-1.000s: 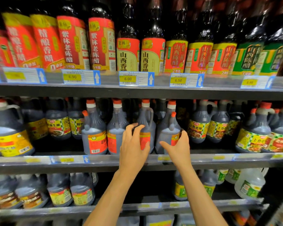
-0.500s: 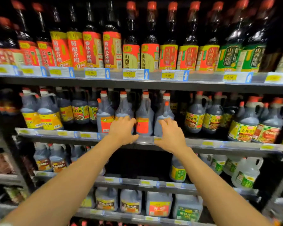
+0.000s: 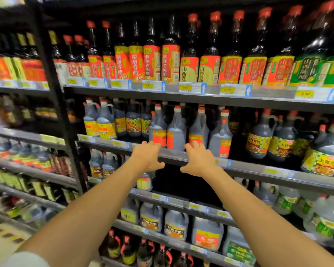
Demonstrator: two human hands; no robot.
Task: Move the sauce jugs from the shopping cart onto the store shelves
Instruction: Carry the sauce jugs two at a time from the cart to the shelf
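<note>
Several grey sauce jugs (image 3: pixel 175 130) with red labels and orange caps stand in a row on the middle shelf (image 3: pixel 245 165). My left hand (image 3: pixel 148 156) and my right hand (image 3: pixel 198 158) hover side by side in front of that shelf's edge, just below the jugs. Both hands hold nothing, their fingers spread and loosely bent, thumbs pointing toward each other. Neither hand touches a jug. The shopping cart is out of view.
Tall dark vinegar bottles (image 3: pixel 170 60) fill the shelf above, behind price tags (image 3: pixel 192 87). Dark jugs with yellow labels (image 3: pixel 258 139) stand to the right. Large square jugs (image 3: pixel 175 224) sit on lower shelves. A black upright post (image 3: pixel 54 93) divides the left bay.
Both hands have drawn back from the red-labelled jugs, off them to just in front of the shelf edge. The view has pulled away from the shelves and swung left.
</note>
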